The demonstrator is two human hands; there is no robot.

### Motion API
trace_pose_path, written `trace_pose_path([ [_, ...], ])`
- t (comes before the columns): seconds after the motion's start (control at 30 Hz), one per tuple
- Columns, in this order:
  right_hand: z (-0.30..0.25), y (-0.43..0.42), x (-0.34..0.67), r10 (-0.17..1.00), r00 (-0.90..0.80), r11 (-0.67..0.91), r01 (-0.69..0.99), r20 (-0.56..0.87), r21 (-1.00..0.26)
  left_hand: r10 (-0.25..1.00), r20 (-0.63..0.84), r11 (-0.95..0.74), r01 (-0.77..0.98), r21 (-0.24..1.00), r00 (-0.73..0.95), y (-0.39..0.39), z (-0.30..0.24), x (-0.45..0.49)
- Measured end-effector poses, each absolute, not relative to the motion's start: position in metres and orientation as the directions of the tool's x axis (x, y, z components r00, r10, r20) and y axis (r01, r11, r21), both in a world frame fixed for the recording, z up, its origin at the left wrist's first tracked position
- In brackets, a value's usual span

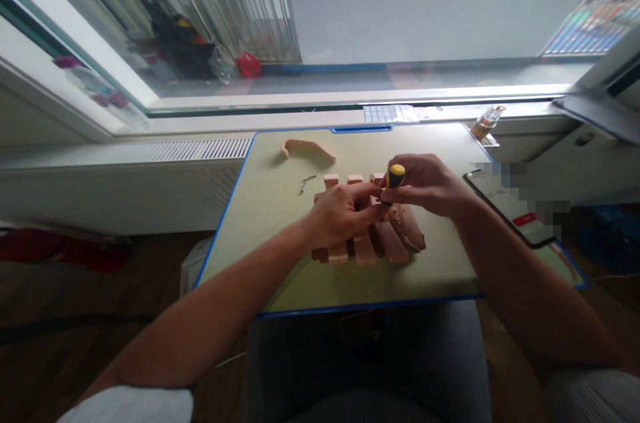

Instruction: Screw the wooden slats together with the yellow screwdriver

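Hands meet over a wooden rack of parallel slats. The right hand is closed around a screwdriver, with its fingers wrapped about the yellow and black handle. The tool stands nearly upright, tip down onto the rack's far end. The left hand lies on top of the rack, fingers curled, thumb and forefinger drawn together right at the screwdriver's tip. Whether they pinch anything there is too small to tell. The two hands touch at that spot. Both forearms are bare and come in from the near edge, one on each side of the rack.

The rack rests flat on a pale desk with a blue rim, its slats running toward and away from the person. Its right-hand slat looks darker and speckled. Just beyond the rack's far left corner lies a small metal bit. Farther out the same way lies a curved piece of wood, well apart from the rack. To the right of the rack, near the right forearm, a phone lies face up with its screen lit. Beyond the rack to the far right, a small bottle stands at the desk's corner. Left of the desk a white grille runs below the window sill.
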State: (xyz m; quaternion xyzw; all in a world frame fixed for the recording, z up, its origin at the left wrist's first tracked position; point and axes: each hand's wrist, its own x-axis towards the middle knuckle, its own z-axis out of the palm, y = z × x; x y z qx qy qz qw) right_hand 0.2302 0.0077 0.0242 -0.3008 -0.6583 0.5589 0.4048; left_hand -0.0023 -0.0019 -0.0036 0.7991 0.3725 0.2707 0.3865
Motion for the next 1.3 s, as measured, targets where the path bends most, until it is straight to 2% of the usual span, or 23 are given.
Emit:
trace_pose_path([
  [0.43, 0.023, 0.006, 0.228, 0.86, -0.419, 0.363, 0.102, 0.291, -0.926, 0.82, 0.149, -0.412, 0.39, 0.823, 0.552, -0.002, -0.003, -0.002],
  [0.63, 0.023, 0.006, 0.227, 0.847, -0.409, 0.443, 0.187, 0.341, -0.877, 0.825, 0.188, -0.399, 0.314, 0.862, 0.532, -0.003, -0.004, -0.001],
  [0.8, 0.016, 0.006, 0.22, 0.867, -0.309, 0.471, 0.251, 0.391, -0.846, 0.817, 0.235, -0.413, 0.25, 0.876, 0.526, -0.003, -0.004, -0.001],
  [0.97, 0.01, 0.002, 0.209, 0.876, -0.2, 0.481, 0.282, 0.44, -0.83, 0.834, 0.252, -0.421, 0.271, 0.866, 0.492, -0.004, -0.004, 0.0],
  [1.3, 0.002, -0.004, 0.199, 0.847, -0.103, 0.516, 0.403, 0.522, -0.756, 0.87, 0.329, -0.425, 0.222, 0.878, 0.367, -0.005, -0.006, 0.002],
])
